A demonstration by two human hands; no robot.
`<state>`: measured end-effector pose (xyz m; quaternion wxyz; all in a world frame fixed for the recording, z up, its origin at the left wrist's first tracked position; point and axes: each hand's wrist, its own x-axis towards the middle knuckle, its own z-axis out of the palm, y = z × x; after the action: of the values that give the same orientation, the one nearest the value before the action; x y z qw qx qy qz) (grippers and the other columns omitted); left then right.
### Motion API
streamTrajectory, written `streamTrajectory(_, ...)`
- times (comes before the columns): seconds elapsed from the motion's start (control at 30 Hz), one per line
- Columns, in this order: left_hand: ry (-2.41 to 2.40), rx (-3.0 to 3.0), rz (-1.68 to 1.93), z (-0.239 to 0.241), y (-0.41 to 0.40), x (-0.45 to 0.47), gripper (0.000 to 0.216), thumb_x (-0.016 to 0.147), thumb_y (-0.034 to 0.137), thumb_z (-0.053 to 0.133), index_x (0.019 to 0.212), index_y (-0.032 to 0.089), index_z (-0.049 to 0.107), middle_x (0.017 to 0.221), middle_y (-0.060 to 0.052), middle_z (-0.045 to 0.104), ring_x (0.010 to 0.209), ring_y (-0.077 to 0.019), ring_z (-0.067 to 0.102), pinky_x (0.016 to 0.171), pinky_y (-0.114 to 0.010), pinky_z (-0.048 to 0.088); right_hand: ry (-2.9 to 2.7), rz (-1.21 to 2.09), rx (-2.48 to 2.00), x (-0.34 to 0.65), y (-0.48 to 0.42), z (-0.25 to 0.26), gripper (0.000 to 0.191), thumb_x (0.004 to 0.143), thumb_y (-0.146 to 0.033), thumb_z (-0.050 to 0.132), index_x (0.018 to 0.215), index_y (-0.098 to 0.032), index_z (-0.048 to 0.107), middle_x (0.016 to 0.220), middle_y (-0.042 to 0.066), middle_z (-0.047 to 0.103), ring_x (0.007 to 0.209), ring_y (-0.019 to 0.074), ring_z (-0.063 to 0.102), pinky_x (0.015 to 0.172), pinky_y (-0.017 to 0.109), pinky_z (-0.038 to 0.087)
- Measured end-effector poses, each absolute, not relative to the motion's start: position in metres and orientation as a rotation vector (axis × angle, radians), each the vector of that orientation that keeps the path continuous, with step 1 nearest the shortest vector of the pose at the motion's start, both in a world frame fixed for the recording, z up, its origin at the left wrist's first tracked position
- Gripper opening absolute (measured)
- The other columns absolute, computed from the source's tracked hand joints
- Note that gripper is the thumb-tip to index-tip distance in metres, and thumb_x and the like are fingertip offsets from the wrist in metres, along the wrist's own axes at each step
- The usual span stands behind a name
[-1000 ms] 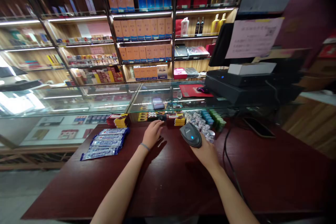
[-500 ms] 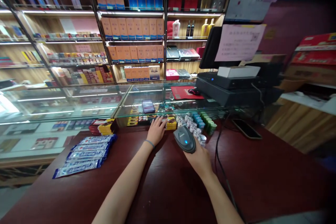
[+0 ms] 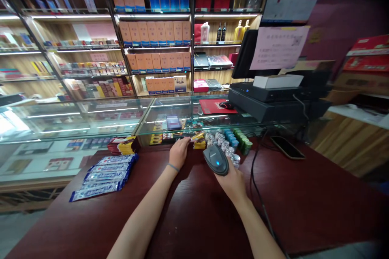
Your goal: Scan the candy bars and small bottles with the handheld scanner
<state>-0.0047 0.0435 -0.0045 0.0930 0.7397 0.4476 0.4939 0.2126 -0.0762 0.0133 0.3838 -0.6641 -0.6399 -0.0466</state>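
Note:
My right hand [image 3: 233, 182] grips a dark grey barcode scanner [image 3: 216, 159] with a blue light, held just above the dark red counter [image 3: 194, 210]. My left hand [image 3: 178, 151] reaches to the stack of red-and-yellow chocolate bars [image 3: 199, 141] under the glass case's edge; its fingers are closed on the top bar, which is tilted up off the stack. A grey band sits on my left wrist. Small round tins [image 3: 226, 145] stand just beyond the scanner.
Blue-wrapped bars [image 3: 105, 172] lie in rows at the counter's left, with another red-and-yellow stack [image 3: 123, 145] behind them. A glass display case [image 3: 121, 115] runs along the back. A till and screen [image 3: 273, 93] stand at right, a black phone [image 3: 287, 147] and the scanner cable [image 3: 258, 194] nearby.
My left hand went from flat beside the stack to pinching the top chocolate bar and tilting it up. The scanner stayed roughly in place; my view swung a little right.

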Motion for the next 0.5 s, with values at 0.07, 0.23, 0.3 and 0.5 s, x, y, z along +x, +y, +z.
streamTrajectory(0.07, 1.342, 1.874, 1.592, 0.004, 0.034, -0.009, 0.029, 0.092, 0.028, 0.055, 0.118, 0.025, 0.067, 0.12, -0.008, 0.069, 0.113, -0.0251, 0.062, 0.107, -0.04, 0.043, -1.642, -0.147, -1.678, 0.212, -0.078, 0.012, 0.041, 0.078, -0.038, 0.061, 0.116, -0.022, 0.061, 0.073, 0.005, 0.073, 0.063, 0.0282, 0.069, 0.055, 0.033, 0.046)
streamTrajectory(0.23, 1.112, 1.077, 1.474, 0.007, 0.002, -0.042, 0.039, 0.08, 0.042, 0.071, 0.11, 0.018, 0.067, 0.107, -0.009, 0.072, 0.09, -0.0224, 0.068, 0.079, -0.035, 0.057, -1.696, -0.195, -1.652, 0.208, -0.08, 0.012, 0.04, 0.08, -0.041, 0.059, 0.116, -0.022, 0.059, 0.07, 0.004, 0.072, 0.059, 0.027, 0.068, 0.052, 0.031, 0.042)
streamTrajectory(0.3, 1.012, 0.914, 1.416, 0.002, -0.013, -0.058, 0.045, 0.073, 0.042, 0.078, 0.108, 0.016, 0.066, 0.103, -0.009, 0.072, 0.083, -0.0197, 0.069, 0.075, -0.033, 0.058, -1.759, -0.176, -1.614, 0.204, -0.082, 0.012, 0.041, 0.08, -0.039, 0.059, 0.117, -0.023, 0.056, 0.07, 0.002, 0.072, 0.059, 0.026, 0.069, 0.051, 0.03, 0.041)
streamTrajectory(0.5, 0.939, 0.786, 1.426, -0.01, -0.031, -0.083, 0.044, 0.069, 0.037, 0.082, 0.102, 0.013, 0.065, 0.091, -0.008, 0.073, 0.073, -0.0148, 0.069, 0.072, -0.028, 0.058, -2.025, -0.15, -1.415, 0.187, -0.089, 0.005, 0.046, 0.077, -0.027, 0.061, 0.121, -0.023, 0.049, 0.078, 0.001, 0.074, 0.06, 0.0235, 0.07, 0.051, 0.027, 0.041)
